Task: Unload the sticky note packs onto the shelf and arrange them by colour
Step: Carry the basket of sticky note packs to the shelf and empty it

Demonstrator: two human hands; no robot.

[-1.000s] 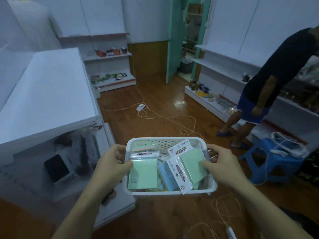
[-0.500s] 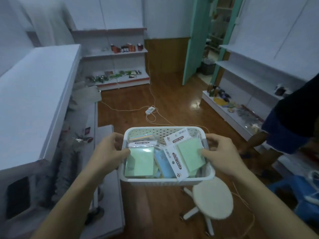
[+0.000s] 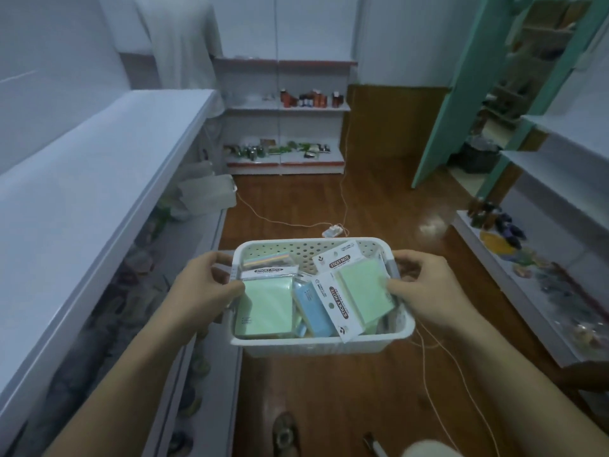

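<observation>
While you stand in a shop aisle, your left hand (image 3: 204, 291) and right hand (image 3: 425, 288) each grip a side rim of a white basket (image 3: 323, 341). The sticky note packs (image 3: 267, 308), mostly green with one blue as far as the dim view shows, all lie in it, so unloading has not begun. Next, set it on the white shelf (image 3: 99, 192) to your left, freeing a hand.

Bare forearms (image 3: 138, 354); a dark shoe (image 3: 285, 435) on one foot.
</observation>
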